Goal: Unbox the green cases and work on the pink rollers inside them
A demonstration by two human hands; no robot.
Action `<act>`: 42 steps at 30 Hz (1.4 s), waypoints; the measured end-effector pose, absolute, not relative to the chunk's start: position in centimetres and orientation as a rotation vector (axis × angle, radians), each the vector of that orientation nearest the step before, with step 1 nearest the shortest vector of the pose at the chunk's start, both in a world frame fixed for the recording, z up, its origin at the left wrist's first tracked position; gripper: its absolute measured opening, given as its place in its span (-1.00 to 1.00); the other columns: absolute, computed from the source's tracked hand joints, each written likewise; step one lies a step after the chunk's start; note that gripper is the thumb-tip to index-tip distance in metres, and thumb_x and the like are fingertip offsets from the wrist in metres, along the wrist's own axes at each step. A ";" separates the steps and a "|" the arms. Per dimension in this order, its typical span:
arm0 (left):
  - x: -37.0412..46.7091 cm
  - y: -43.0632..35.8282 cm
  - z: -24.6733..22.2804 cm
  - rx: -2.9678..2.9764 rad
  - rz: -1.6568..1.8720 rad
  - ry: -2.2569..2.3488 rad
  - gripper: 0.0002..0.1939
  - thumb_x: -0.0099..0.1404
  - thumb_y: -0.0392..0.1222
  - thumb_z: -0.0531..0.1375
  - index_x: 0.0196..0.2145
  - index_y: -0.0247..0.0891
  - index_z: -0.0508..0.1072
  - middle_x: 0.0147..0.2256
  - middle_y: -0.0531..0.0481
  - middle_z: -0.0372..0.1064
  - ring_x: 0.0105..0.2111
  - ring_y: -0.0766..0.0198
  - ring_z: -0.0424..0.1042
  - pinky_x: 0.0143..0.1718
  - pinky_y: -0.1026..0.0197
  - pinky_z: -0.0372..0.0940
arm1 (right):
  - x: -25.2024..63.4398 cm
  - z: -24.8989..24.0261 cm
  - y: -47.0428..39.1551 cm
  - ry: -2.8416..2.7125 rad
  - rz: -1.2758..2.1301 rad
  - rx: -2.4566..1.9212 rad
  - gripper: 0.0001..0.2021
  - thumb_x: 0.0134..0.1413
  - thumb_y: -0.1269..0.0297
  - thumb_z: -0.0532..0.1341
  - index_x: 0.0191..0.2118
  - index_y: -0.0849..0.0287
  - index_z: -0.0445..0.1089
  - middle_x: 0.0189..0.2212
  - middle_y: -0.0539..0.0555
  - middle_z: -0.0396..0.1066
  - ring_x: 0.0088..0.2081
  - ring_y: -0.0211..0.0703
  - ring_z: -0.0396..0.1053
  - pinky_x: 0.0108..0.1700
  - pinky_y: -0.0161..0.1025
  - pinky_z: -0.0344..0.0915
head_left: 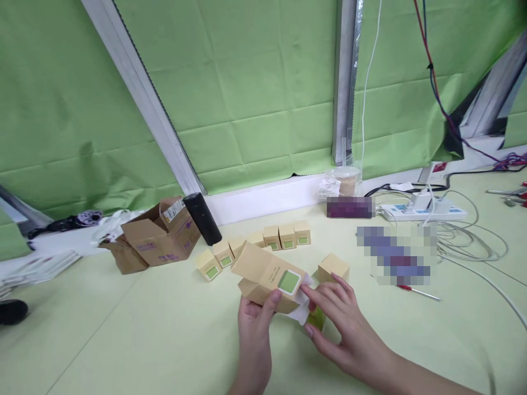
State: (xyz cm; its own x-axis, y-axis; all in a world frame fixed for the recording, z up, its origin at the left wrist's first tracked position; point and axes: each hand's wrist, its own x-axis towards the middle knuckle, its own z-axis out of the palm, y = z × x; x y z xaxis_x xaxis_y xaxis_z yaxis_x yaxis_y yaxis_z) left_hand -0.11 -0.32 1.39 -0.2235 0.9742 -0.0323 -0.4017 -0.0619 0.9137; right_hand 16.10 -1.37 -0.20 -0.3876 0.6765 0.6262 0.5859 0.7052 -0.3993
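My left hand (255,334) grips a tan cardboard box (265,271) with a green square printed on it, thumb on the near side. The box is tilted above the table, and its flaps stand open at the upper left end. White flaps or paper (301,314) show at its right end. There my right hand (343,323) has its fingers and thumb around a shiny green-yellow item (316,319), whose kind I cannot make out; the index finger touches the box. Another tan box (332,265) stands just behind my right hand, partly hidden by it.
Several small tan boxes (288,237) stand in a row behind my hands. An opened brown carton (164,233) and a black cylinder (202,218) are at back left. To the right lie a screwdriver (424,292), a power strip (447,211) and coiled cables (473,238).
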 end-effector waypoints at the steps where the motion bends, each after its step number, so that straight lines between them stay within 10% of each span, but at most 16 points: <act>1: -0.5 0.0 1.6 0.785 1.582 1.075 -0.41 -0.01 -0.14 0.36 -0.01 -0.28 0.33 -0.21 -0.11 0.50 -0.20 0.12 0.49 -0.20 0.18 0.37 | 16.1 -0.1 -1.2 -2.113 0.132 -0.974 -0.47 0.12 0.30 0.15 0.21 0.08 0.05 -0.23 0.09 0.40 -0.11 -0.04 0.32 0.14 0.18 0.03; 12: -13.6 4.4 4.1 1.372 0.750 1.745 -0.49 -0.13 0.08 0.34 -0.28 -0.32 0.45 -0.22 -0.16 0.52 -0.20 -0.04 0.48 -0.21 0.12 0.35 | 21.8 -1.9 4.3 -1.930 0.262 -1.603 -0.45 0.04 0.02 0.16 0.12 0.17 0.15 0.00 0.31 0.29 -0.03 0.21 0.32 -0.11 0.08 0.31; 17: -16.1 4.9 1.9 1.388 0.429 2.275 -0.12 -0.19 0.17 0.28 0.00 -0.51 0.28 -0.06 -0.43 0.35 -0.03 -0.28 0.32 -0.09 -0.08 0.25 | 22.1 -1.7 4.3 -1.920 0.520 -1.695 -0.49 0.06 0.01 0.12 0.10 0.10 0.11 -0.29 0.11 0.46 -0.31 0.08 0.43 -0.31 -0.02 0.36; 24: -12.2 4.8 3.6 1.785 0.691 2.659 0.19 -0.19 0.24 0.27 0.23 -0.47 -0.12 0.05 -0.44 0.14 0.09 -0.36 0.09 0.06 -0.23 0.01 | 20.8 1.7 2.4 -1.809 0.724 -1.129 -0.50 0.05 0.17 0.18 0.12 -0.05 0.10 0.05 0.10 0.21 0.03 -0.01 0.29 -0.05 -0.10 0.39; 32: -3.3 0.5 3.6 2.111 0.741 1.380 -0.01 -0.05 0.15 0.32 0.23 -0.06 -0.07 0.23 -0.18 -0.01 0.19 -0.06 0.08 0.11 -0.10 0.13 | 18.4 0.9 -0.3 -1.704 1.063 -0.854 -0.68 0.06 0.37 0.21 -0.13 -0.04 0.08 -0.07 0.04 0.23 0.05 -0.10 0.26 0.07 -0.10 0.26; 37: -1.8 -0.6 2.6 2.333 0.851 1.239 -0.35 0.09 -0.03 0.29 0.11 -0.10 0.18 0.03 -0.09 0.31 0.02 0.07 0.30 0.00 0.04 0.28 | 18.1 1.0 -1.0 -1.754 1.112 -0.774 -0.68 0.08 0.34 0.20 -0.07 -0.03 0.13 0.23 0.13 -0.05 0.24 0.02 0.01 0.15 0.01 0.15; 42: -2.3 -0.7 1.5 2.900 0.953 1.329 -0.39 0.08 -0.36 0.18 0.11 -0.14 0.22 -0.04 -0.14 0.36 -0.05 -0.01 0.29 -0.20 0.04 0.37 | 17.7 0.7 -0.7 -1.714 1.149 -0.900 -0.64 0.06 0.37 0.18 -0.02 0.01 0.12 0.03 0.12 0.20 0.01 -0.06 0.31 0.07 0.00 0.29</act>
State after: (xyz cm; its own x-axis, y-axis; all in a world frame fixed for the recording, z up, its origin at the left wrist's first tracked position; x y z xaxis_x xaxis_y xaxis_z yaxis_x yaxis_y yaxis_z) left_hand -2.33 -0.71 1.48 0.5216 0.6360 0.5687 0.7429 -0.6664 0.0639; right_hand 17.74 -0.65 0.74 -0.3689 0.8925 0.2595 0.0995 0.3154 -0.9437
